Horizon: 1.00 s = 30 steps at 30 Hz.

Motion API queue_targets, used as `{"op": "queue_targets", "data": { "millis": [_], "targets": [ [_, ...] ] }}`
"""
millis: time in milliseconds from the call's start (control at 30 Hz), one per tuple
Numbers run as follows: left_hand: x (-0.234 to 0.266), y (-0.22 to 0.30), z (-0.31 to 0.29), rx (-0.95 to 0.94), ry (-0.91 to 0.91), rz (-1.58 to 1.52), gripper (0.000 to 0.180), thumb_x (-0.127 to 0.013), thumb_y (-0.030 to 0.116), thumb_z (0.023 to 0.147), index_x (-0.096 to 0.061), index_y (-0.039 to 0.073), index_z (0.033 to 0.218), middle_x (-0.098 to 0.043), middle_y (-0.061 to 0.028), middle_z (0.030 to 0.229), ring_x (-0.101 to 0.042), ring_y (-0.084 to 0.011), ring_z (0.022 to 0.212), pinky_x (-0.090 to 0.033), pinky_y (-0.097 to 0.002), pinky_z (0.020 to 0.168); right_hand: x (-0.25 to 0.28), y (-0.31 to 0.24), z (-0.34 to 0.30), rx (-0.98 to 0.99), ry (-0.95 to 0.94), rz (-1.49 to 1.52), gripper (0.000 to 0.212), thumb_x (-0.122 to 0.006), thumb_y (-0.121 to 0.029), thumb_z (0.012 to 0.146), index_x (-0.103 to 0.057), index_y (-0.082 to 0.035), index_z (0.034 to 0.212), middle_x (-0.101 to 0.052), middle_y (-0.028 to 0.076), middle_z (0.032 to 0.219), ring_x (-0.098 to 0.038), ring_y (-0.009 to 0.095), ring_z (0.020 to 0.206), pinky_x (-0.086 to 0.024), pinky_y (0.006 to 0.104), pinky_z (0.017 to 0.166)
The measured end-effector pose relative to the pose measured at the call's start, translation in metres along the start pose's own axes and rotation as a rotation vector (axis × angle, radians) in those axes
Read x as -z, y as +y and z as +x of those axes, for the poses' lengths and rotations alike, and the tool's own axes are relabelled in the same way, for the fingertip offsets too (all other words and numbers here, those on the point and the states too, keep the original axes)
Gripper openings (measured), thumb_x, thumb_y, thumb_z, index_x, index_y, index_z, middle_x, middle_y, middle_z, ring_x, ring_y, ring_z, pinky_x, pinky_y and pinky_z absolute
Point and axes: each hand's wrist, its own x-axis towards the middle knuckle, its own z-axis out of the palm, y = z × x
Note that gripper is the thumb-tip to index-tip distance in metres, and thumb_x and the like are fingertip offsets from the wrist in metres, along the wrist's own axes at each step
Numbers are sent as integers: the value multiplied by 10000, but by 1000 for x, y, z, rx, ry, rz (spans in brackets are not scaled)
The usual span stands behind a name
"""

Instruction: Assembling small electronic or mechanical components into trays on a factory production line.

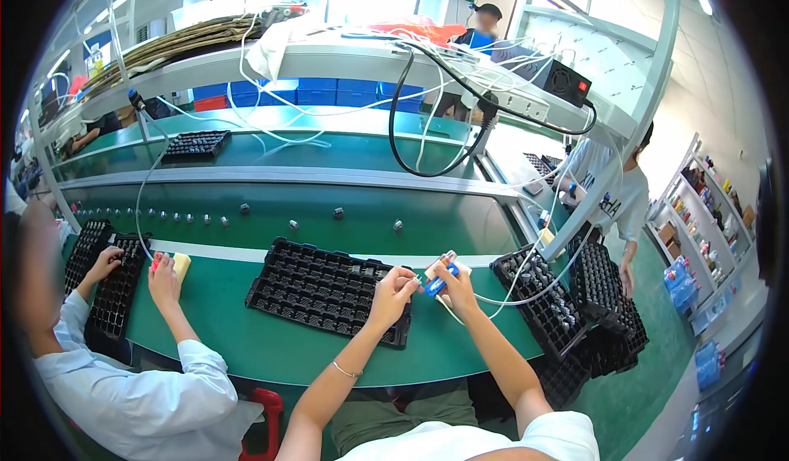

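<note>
My left hand (394,290) is closed in a pinch on a small metallic part, only a bit of which shows at the fingertips. Close beside it, my right hand (454,287) is wrapped around a blue hand-held tool (436,286) with a white cable or hose running from it. The tool's tip points toward the small part; I cannot tell whether they touch. Under and left of my hands lies a black compartment tray (312,290), slightly askew on the green bench (222,329). Most of its pockets look bare, with a few small parts near its right end.
Small metal parts (293,224) sit in a row along the green strip beyond the tray. Filled black trays (538,301) are at the right. A co-worker (140,387) works at the left; another person (612,182) stands at the right. Loose cables (394,124) hang from the overhead shelf.
</note>
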Motion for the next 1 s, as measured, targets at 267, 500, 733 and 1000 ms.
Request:
{"op": "queue_targets", "data": {
  "millis": [267,500,733,1000],
  "targets": [
    [-5,-6,-6,-41,-30,146,173,-653,129,914,-577,-4,995,-687,-41,747,-536,-55,593,-423,-230,546,5,-4,-13,-44,1,-28,259,-600,-241,964,-611,3,1051,-657,71,898,-675,130,764,-575,264,646],
    [-4,-3,-6,-82,-11,288,183,-678,118,884,-576,-6,972,-646,-53,678,-517,-75,560,-399,-255,529,15,9,1,-189,-131,23,303,-608,-265,962,-609,-3,1113,-666,54,925,-665,112,777,-551,240,673],
    [2,-4,2,-50,34,310,199,-675,139,890,-585,6,1007,-670,-37,721,-570,-72,622,-453,-246,587,5,-2,20,-247,-221,115,338,-633,-331,944,-646,-28,1092,-674,23,889,-636,80,688,-503,220,575],
    [-11,6,27,-65,-64,402,222,-694,128,878,-567,-8,999,-659,-79,680,-547,-94,575,-429,-269,552,34,7,40,-203,-227,30,353,-631,-358,941,-654,-36,1083,-678,27,893,-640,83,718,-510,221,599]
  ]
}}
